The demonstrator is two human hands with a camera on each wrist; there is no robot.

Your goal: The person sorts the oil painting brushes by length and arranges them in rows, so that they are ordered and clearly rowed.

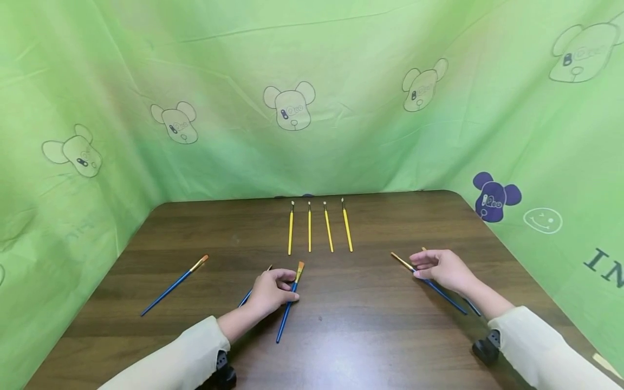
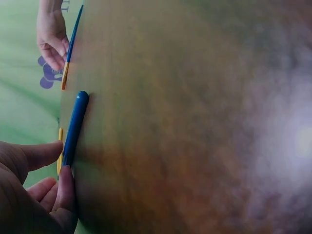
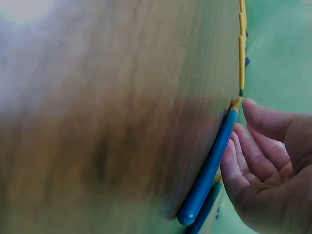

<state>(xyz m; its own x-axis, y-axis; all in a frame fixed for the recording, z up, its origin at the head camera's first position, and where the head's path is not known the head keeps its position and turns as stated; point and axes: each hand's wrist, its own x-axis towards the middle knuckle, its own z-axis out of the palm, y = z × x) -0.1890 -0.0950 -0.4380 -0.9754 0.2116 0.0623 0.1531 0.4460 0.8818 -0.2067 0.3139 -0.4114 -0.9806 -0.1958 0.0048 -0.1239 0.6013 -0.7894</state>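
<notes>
My left hand (image 1: pixel 272 290) reaches over a blue-handled paintbrush (image 1: pixel 284 319) with a flat orange tip, thumb and index finger spread at its upper part. The left wrist view shows the blue handle (image 2: pixel 75 124) close against those fingertips; a firm pinch is not visible. Partly behind this hand lies another blue paintbrush (image 1: pixel 245 298). On the right, my right hand (image 1: pixel 446 270) hovers at a blue paintbrush (image 1: pixel 446 297), thumb and fingers apart in the right wrist view. A further blue paintbrush (image 1: pixel 473 307) lies beside it, largely covered by the hand.
Several yellow paintbrushes (image 1: pixel 309 230) lie in a row at the back of the brown wooden table (image 1: pixel 234 233). One more blue paintbrush (image 1: pixel 168 291) lies at the left. A green printed cloth (image 1: pixel 341 146) hangs behind and beside the table.
</notes>
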